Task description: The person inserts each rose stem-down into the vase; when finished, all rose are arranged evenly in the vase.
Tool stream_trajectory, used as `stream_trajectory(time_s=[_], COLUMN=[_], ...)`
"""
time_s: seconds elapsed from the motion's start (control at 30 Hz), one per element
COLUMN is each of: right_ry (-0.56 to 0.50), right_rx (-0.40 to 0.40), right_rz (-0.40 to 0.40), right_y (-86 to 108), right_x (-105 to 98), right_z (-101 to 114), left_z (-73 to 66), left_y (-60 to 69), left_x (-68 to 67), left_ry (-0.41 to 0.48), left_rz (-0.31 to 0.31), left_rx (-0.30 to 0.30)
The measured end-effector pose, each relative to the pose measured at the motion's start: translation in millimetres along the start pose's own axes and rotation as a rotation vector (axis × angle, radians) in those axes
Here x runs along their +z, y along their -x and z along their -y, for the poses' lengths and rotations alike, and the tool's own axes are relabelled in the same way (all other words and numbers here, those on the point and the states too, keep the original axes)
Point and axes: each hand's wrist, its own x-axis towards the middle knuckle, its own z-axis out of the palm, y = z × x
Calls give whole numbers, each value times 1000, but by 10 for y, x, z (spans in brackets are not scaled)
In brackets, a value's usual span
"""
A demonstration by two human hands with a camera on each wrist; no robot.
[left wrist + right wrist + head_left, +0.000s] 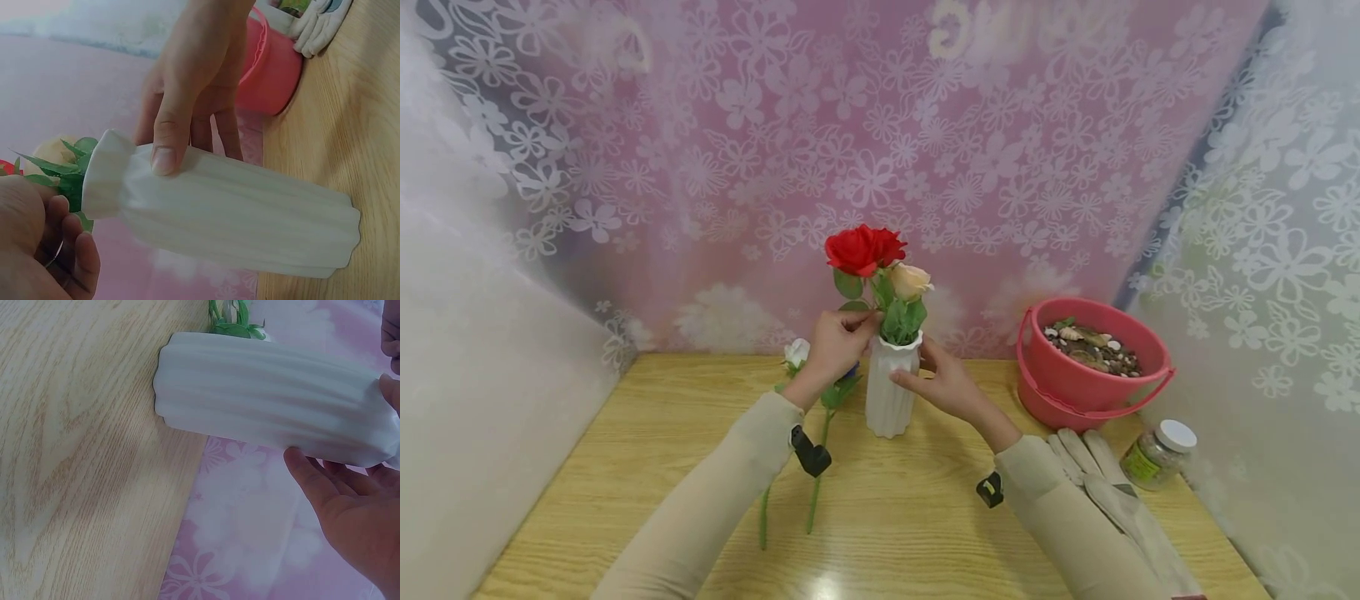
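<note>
A white ribbed vase (891, 392) stands upright on the wooden table. Red roses (861, 248) and a cream rose (910, 282) with green leaves rise above its wavy rim. My left hand (842, 337) is at the left of the rim, fingers curled, pinching a red rose's stem among the leaves; the fingertips are partly hidden. With the thumb in front and fingers behind, my right hand (951, 385) holds the upper part of the vase from the right. The left wrist view shows this thumb pressed against the vase (237, 206).
Left of the vase lie a white rose (797, 352) and a blue flower (852, 372), their green stems toward me. A pink bucket (1037, 387) with pebbles and shells stands right, near gloves (1101, 475) and a white-lidded jar (1157, 457). Behind hangs a flower-patterned curtain (865, 125).
</note>
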Motion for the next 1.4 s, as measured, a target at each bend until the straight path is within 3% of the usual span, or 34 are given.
stream_trajectory(time_s=[0.3,0.57,0.83,0.97,1.13,1.4], right_ry=[14,11,15,10,2,14], right_rx=[13,26,16,18,14,16], right_rz=[-3,-15,-18,-20,-18,-10], right_y=[4,11,10,5,2,14], right_x=[2,9,19,19,16,22], right_z=[2,10,-7,-10,1,6], left_z=[53,188,308,407,627,895], left_y=[7,74,252,376,500,666], left_x=[-22,-58,-194,-290,-445,-727], left_ry=[-62,-96,-64,-51,-67,-101], left_rz=[-38,-3,72,123,169,154], left_rx=[-38,-17,-60,-121,-214,-354])
